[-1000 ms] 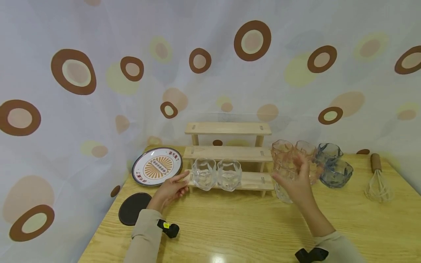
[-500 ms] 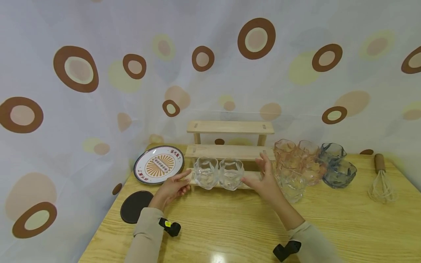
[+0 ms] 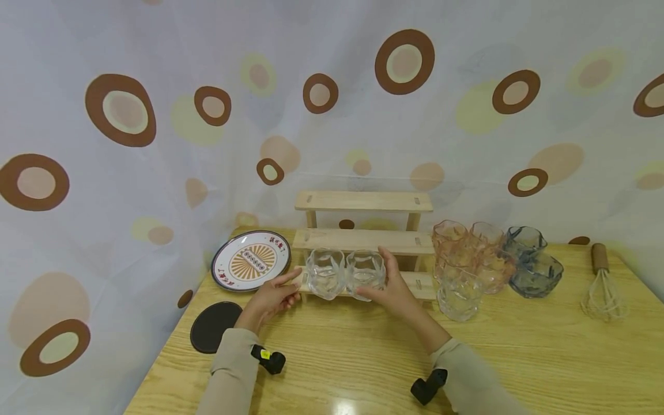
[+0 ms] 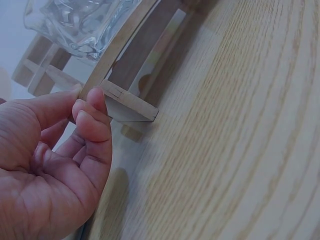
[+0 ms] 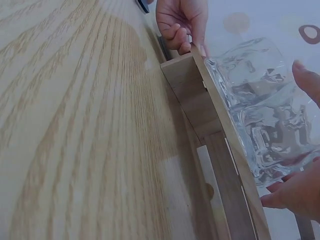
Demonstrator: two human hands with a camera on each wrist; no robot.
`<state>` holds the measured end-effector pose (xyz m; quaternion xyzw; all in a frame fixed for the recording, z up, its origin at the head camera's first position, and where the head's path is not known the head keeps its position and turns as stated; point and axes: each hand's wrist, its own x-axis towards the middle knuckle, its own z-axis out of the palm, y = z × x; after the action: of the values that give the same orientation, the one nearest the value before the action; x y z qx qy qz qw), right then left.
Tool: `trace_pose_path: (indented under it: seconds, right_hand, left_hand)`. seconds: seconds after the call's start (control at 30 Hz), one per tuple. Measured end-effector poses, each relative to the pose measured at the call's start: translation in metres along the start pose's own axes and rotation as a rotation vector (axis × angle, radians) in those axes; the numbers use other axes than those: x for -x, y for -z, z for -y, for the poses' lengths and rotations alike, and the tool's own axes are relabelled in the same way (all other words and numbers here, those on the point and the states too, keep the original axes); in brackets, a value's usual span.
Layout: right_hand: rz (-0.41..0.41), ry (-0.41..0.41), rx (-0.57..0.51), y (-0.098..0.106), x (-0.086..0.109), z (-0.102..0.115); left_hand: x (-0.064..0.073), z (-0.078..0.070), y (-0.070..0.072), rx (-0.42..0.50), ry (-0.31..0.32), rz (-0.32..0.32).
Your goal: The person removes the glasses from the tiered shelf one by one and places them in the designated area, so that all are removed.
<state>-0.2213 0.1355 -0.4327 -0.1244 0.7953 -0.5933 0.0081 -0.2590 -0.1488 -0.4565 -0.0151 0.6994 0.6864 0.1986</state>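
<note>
Two clear faceted glasses stand side by side on the lowest step of a wooden three-step shelf (image 3: 363, 200). My left hand (image 3: 272, 297) pinches the left end of that step; the left wrist view shows thumb and fingertips on the board's edge. My right hand (image 3: 396, 291) is around the right-hand glass (image 3: 364, 268), thumb low across its front and index finger up along its right side. The right wrist view shows fingers near the glass base, with another fingertip raised beside it. The left-hand glass (image 3: 324, 275) is nearer my left hand and untouched by the right.
Another clear glass (image 3: 459, 297) stands right of the shelf, before several pink glasses (image 3: 495, 268) and blue glassware (image 3: 536, 276). A whisk (image 3: 602, 282) lies far right. At left are a patterned plate (image 3: 251, 260) and a black round mat (image 3: 215, 327). Patterned cloth (image 3: 363, 132) hangs behind.
My right hand has moved left from in front of the glasses beside the shelf to the right-hand glass on the lowest step. My left hand has kept its hold on the shelf.
</note>
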Motion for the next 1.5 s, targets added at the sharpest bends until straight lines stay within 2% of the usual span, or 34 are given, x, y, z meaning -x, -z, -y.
trace_pose_path:
  seconds: [0.8,1.0,1.2,1.5]
  right_hand:
    - [-0.059,-0.019,-0.048,-0.004,-0.001,-0.004]
    - [-0.081,-0.058,-0.087,0.0,0.005,-0.003]
    - [-0.101,-0.043,-0.068,0.015,0.014,0.003]
    - [-0.148,0.003,0.014,0.056,0.03,0.021]
  left_hand:
    - [-0.003,0.004,-0.002,0.018,-0.001,-0.008]
    - [-0.003,0.006,-0.003,0.01,0.01,-0.02]
    - [-0.002,0.007,-0.003,0.0,0.006,-0.023]
    - [-0.001,0.004,-0.002,0.0,0.006,-0.038]
